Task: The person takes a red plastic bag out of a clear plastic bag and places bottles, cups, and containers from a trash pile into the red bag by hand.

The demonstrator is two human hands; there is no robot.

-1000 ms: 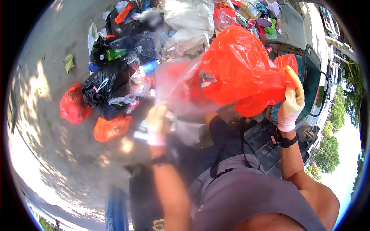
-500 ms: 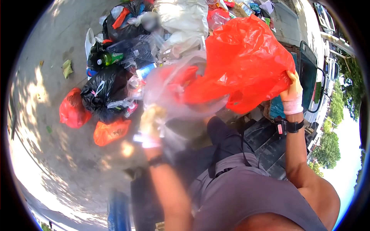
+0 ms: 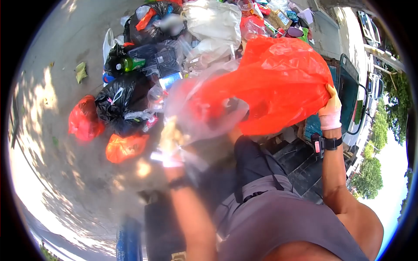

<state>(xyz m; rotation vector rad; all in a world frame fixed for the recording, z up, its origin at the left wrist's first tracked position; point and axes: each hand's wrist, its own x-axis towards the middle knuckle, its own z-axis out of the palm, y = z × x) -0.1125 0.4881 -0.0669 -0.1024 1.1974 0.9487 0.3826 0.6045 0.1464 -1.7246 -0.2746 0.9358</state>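
Observation:
My right hand point(image 3: 331, 106), in a pale glove with a pink cuff, grips the right edge of a large red plastic bag point(image 3: 287, 82), which is spread out in the air. My left hand point(image 3: 172, 139), gloved too and blurred by motion, is closed on a clear plastic bag point(image 3: 207, 124). The clear bag overlaps the left end of the red bag, and red plastic shows through it. A hole shows between the two bags. Beyond them lies a heap of rubbish with a white sack point(image 3: 213, 24), a green bottle point(image 3: 130, 64) and a black bag point(image 3: 122, 102).
Left of the heap, a tied red bag point(image 3: 85, 118) and an orange bag point(image 3: 126, 148) lie on the concrete ground point(image 3: 56, 126). A teal cart-like frame point(image 3: 348, 93) stands at the right. A blue post point(image 3: 129, 239) rises at the bottom.
The red bag has spread out and now stretches farther left, across the clear bag. My right hand is slightly lower than a second ago; my left hand has shifted slightly left.

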